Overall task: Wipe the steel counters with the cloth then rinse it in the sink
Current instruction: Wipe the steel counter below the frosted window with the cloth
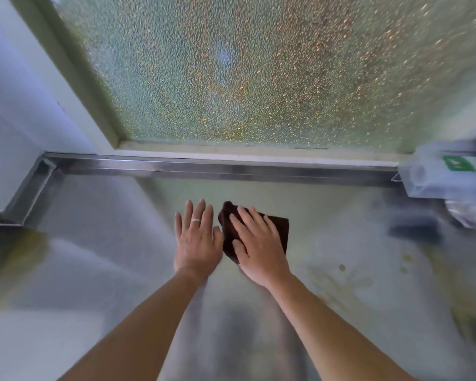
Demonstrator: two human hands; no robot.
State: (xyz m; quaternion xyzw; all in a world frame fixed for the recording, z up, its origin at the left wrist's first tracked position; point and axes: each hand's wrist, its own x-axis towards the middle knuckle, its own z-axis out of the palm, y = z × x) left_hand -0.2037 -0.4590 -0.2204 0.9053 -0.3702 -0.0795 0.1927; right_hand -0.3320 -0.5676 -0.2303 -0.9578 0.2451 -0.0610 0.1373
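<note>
From the head camera we look down on our right hand [254,243], fingers straight and spread, pressing flat on the dark brown folded cloth [278,226] that lies on the brushed steel counter [99,243], roughly midway between the raised steel back lip [217,169] and our body. Our left hand [197,237], wearing a ring, rests flat on bare steel just beside the cloth, fingers straight and close together, holding nothing. The likeliest slip, we judge, is the cloth bunching or sliding out from under a flat palm, since nothing pinches it. A sweep far to the right could knock the clear plastic container with a green label [440,174] or the crinkled wrapping below it, both blurred. Yellowish stains [341,268] sit to the right of our wrist and may smear rather than lift. Room is broad to the left and toward us; the back lip and the frosted pebbled window [259,72] bound the far side. No sink is in view.
</note>
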